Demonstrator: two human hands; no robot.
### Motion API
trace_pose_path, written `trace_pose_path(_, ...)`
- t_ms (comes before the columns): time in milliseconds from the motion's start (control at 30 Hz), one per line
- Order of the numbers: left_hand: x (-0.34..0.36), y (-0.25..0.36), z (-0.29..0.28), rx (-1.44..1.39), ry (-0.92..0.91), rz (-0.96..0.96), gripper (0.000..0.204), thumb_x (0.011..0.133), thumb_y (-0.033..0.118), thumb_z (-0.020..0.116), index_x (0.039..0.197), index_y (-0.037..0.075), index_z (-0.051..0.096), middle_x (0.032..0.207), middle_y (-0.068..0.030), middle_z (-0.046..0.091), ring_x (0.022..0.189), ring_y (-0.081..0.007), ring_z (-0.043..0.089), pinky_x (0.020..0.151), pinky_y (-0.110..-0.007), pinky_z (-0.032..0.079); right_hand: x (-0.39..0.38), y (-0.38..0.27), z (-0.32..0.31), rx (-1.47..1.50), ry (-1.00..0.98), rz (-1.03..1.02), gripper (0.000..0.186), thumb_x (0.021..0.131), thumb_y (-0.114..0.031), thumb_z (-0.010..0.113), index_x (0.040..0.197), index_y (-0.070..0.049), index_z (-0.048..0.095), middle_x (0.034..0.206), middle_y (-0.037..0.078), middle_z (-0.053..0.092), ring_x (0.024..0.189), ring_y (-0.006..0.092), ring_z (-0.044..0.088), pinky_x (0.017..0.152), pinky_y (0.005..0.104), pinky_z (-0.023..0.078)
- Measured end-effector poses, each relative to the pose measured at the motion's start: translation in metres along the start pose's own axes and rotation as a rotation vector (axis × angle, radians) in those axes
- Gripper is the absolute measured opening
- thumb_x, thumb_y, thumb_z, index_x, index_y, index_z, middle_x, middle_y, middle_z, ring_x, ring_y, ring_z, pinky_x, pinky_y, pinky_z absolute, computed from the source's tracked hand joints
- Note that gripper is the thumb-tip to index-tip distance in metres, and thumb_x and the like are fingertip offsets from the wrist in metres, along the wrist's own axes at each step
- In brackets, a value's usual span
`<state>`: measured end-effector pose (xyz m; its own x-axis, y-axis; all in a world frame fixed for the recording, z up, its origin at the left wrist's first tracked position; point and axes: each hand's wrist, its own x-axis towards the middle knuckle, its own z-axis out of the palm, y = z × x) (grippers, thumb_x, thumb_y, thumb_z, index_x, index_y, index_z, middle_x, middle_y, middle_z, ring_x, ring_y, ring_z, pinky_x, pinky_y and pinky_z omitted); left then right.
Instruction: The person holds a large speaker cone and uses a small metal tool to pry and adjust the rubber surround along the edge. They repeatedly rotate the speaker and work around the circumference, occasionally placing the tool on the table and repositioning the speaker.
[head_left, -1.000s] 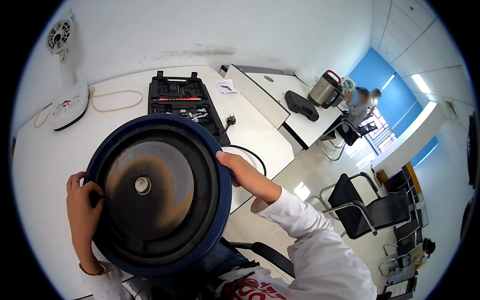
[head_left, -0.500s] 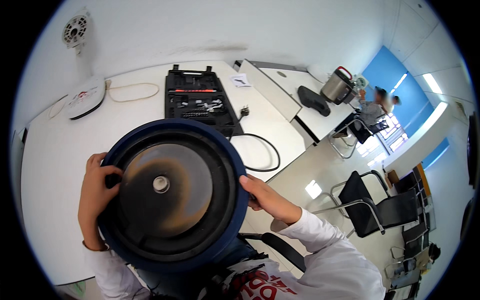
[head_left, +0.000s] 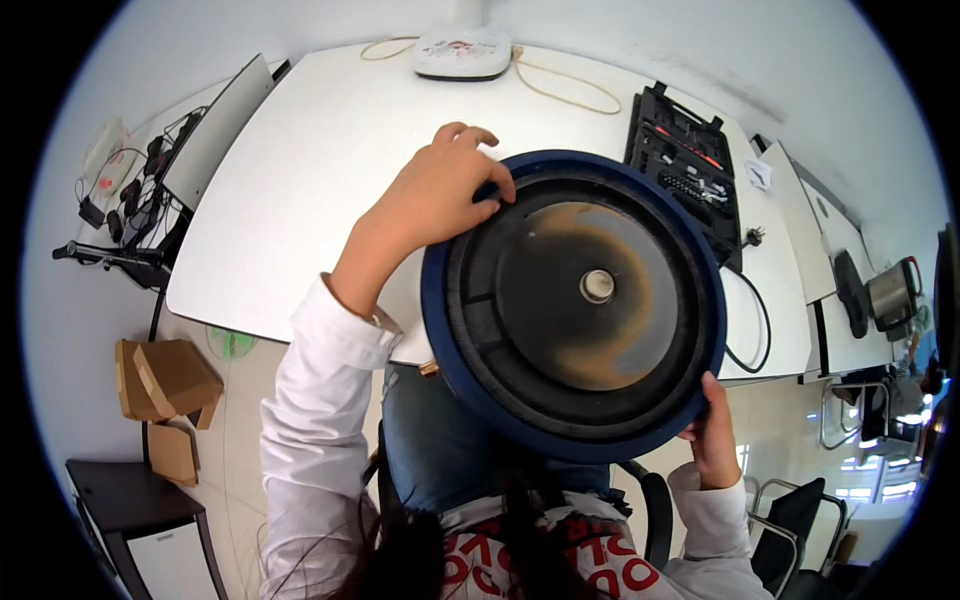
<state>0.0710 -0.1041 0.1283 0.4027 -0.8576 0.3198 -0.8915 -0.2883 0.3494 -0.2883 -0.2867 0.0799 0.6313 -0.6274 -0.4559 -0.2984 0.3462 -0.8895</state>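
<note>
Tilted toward me over the table edge and my lap is a round electric cooker body (head_left: 470, 330) with a dark blue outer rim. Inside it lies a grey heating plate (head_left: 540, 340), marked with brownish heat stains, with a silvery sensor button (head_left: 597, 287) in its middle. My left hand (head_left: 450, 185) grips the upper left rim, fingertips curling over its inner edge. At the lower right my right hand (head_left: 714, 435) holds the rim, thumb on the edge and fingers underneath. A black power cord (head_left: 765, 310) with a plug (head_left: 753, 237) lies to the right.
An open black tool case (head_left: 690, 165) with bits and sockets lies at the back right. A white device (head_left: 462, 55) with a pale cable (head_left: 570, 95) stands at the back of the table (head_left: 300, 200). Cardboard boxes (head_left: 170, 380) and a dark stool (head_left: 140, 500) stand on the left floor.
My view has swung left, so the table's left side and the boxes now show. The cooker body has turned, and my left hand has moved higher round its rim. Both hands still hold it.
</note>
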Motion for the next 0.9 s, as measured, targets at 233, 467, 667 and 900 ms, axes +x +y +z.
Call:
trace_pose_path(233,0.03,0.024,0.013,0.166,-0.027,0.243,0.029,0.058,0.004,0.074,0.085,0.012,0.072,0.138,-0.0191,0.045,0.133,-0.0425,0.032,0.11,-0.049,0.03,-0.002,0.001,0.003,-0.1,0.012,0.01,0.049,0.092,-0.054,0.051,0.11,-0.008,0.05,0.071,-0.003,0.05,0.053,0.0068,0.04,0.047,0.0211,0.031)
trace_pose_path(467,0.027,0.015,0.019,-0.128,-0.086,0.026,0.034,0.053,-0.001,0.073,0.085,0.009,0.071,0.146,-0.0166,0.037,0.138,-0.0399,0.023,0.113,-0.048,0.025,-0.005,-0.017,0.017,-0.028,-0.23,-0.136,0.076,0.097,-0.049,0.048,0.143,0.008,0.025,0.137,0.019,0.044,0.121,0.0233,0.045,0.097,0.0286,0.039)
trace_pose_path(667,0.025,-0.005,0.029,-0.243,-0.12,-0.042,0.046,0.058,0.0,0.075,0.103,0.01,0.07,0.144,-0.0165,0.038,0.136,-0.0359,0.03,0.11,-0.043,0.031,0.006,-0.03,0.007,-0.346,-0.086,-0.415,0.07,0.097,-0.051,0.046,0.132,0.01,0.039,0.118,0.024,0.058,0.109,0.0265,0.056,0.092,0.0323,0.043)
trace_pose_path(900,0.007,-0.04,0.047,-0.515,0.059,-0.111,0.044,0.07,0.005,0.075,0.113,0.01,0.066,0.147,-0.019,0.033,0.135,-0.0343,0.035,0.11,-0.043,0.032,0.03,-0.114,0.022,-0.665,-0.018,-0.61,0.07,0.096,-0.059,0.04,0.114,0.009,0.048,0.077,0.023,0.061,0.074,0.0315,0.062,0.068,0.0362,0.046)
